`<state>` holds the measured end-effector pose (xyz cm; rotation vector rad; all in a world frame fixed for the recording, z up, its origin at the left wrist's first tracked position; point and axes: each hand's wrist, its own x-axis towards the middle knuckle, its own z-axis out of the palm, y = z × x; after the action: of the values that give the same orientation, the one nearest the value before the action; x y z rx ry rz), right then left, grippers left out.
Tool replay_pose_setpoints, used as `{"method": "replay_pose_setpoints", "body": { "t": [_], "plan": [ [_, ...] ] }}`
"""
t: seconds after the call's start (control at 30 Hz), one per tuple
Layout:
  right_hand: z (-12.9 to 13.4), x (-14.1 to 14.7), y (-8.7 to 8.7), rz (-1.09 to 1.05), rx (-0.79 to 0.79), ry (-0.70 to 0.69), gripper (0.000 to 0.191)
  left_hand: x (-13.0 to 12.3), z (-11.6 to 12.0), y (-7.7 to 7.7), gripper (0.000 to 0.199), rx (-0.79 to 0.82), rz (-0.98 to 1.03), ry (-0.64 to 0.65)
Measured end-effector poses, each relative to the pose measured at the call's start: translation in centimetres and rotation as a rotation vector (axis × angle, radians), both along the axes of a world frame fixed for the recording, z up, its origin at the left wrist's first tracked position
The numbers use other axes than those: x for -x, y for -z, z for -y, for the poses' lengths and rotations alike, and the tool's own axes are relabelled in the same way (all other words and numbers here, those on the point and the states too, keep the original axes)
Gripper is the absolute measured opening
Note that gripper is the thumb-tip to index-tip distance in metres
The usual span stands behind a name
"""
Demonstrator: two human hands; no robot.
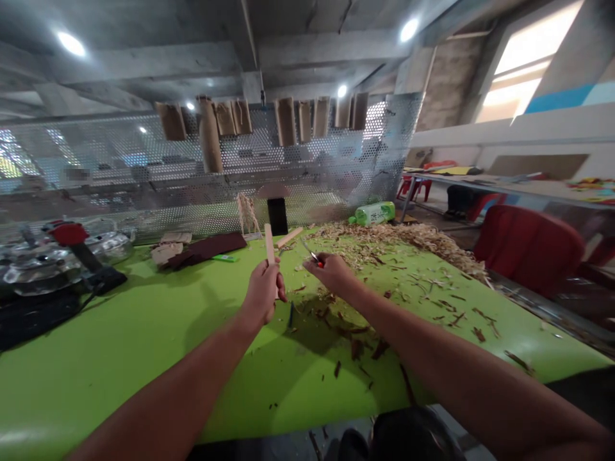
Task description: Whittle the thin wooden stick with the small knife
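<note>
1. Across the green workbench (pixel 120 358), wood shavings (pixel 398 240) lie heaped toward the far edge.
2. The left hand (pixel 262 291) wraps a pale wooden stick (pixel 270 243), holding it upright with its top end exposed.
3. The right hand (pixel 331 272) pinches a red-handled knife (pixel 313 257), its blade angled toward the stick.

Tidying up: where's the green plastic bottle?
The green plastic bottle lies on its side by the far edge of the green table, upper right in the head view, just behind the wood shavings by the perforated screen.

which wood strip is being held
The pale strip gripped upright in the left hand; the other strip lies loose on the green table.
</note>
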<state>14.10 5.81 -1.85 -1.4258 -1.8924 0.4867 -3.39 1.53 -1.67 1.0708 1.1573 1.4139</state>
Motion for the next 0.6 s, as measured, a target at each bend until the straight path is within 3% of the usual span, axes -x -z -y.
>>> {"method": "replay_pose_setpoints", "body": {
  "t": [0.1, 0.27, 0.47, 0.6],
  "plan": [
    [-0.2, -0.5, -0.3, 0.265, -0.045, 0.061, 0.037, -0.6, 0.9, 0.3, 0.034, -0.039, -0.040, 0.133],
    [1.2, 0.2, -1.0, 0.561, -0.080, 0.036, 0.029, -2.3, 2.0, 0.3, 0.008, -0.064, -0.038, 0.262],
    [2.1, 0.8, -1.5, 0.707, -0.051, 0.055, 0.034, -2.6, 2.6, -0.3, 0.008, 0.062, -0.033, 0.308],
    [1.9, 0.5, -1.7, 0.718, -0.069, 0.065, 0.033, -2.6, 2.9, -0.2, 0.012, 0.037, -0.067, 0.308]
  ]
}}
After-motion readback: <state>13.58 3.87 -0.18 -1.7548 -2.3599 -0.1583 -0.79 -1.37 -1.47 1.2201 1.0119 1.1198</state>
